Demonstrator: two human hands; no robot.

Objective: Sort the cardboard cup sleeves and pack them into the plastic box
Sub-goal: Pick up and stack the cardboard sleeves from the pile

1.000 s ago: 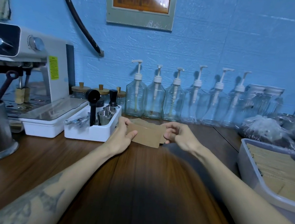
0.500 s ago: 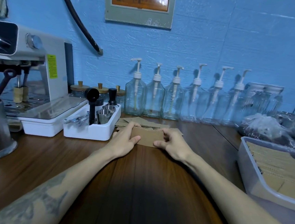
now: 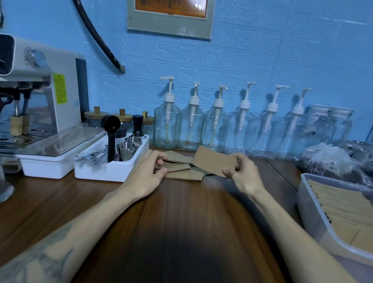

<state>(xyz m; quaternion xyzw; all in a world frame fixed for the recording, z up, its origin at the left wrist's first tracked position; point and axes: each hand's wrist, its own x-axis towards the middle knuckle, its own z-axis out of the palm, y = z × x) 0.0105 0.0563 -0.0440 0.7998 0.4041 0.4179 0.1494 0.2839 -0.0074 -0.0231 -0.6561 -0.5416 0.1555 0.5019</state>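
While my right hand [image 3: 243,175] pinches one flat cardboard sleeve [image 3: 214,160] by its end, raised off the counter, my left hand [image 3: 149,172] grips the loose pile of sleeves [image 3: 183,171]. Light, bendable cardboard; hold by edges. The plastic box [image 3: 314,218] sits right, part filled.

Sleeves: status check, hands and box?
Right hand pinches one sleeve, lifted. Left hand grips the loose pile on the counter. Plastic box at right, partly filled. Nothing in between.
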